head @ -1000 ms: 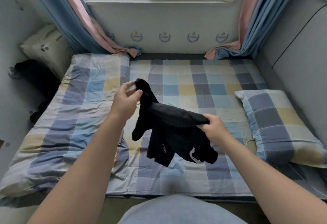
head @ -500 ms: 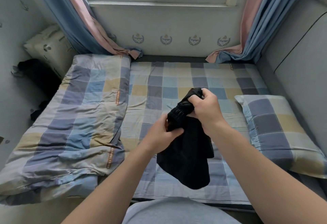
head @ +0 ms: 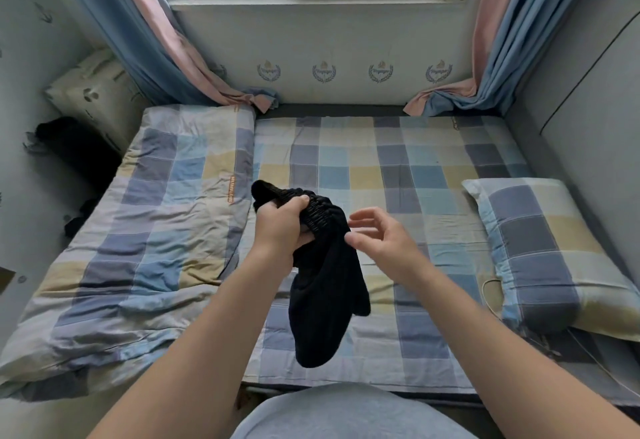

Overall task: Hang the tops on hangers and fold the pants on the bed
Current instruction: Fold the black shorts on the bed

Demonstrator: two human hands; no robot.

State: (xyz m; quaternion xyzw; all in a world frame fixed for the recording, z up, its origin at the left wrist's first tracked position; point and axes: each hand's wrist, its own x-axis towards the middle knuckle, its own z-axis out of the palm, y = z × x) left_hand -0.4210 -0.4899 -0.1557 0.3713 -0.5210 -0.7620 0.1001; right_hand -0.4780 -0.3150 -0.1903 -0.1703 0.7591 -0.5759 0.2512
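Pants (head: 325,303), black and bunched, hang over the near-middle of the bed (head: 381,175). Long axis is roughly vertical, with the elastic waistband (head: 320,211) on top and the legs dangling. Left hand (head: 282,230) fists the waistband. Right hand (head: 377,237) is just beside it, fingers loose, holding nothing. Best move: right hand takes the waistband's other end, pulls it taut, lays it flat, then folds.

Right hand (head: 381,237), fingertips slightly blurred.
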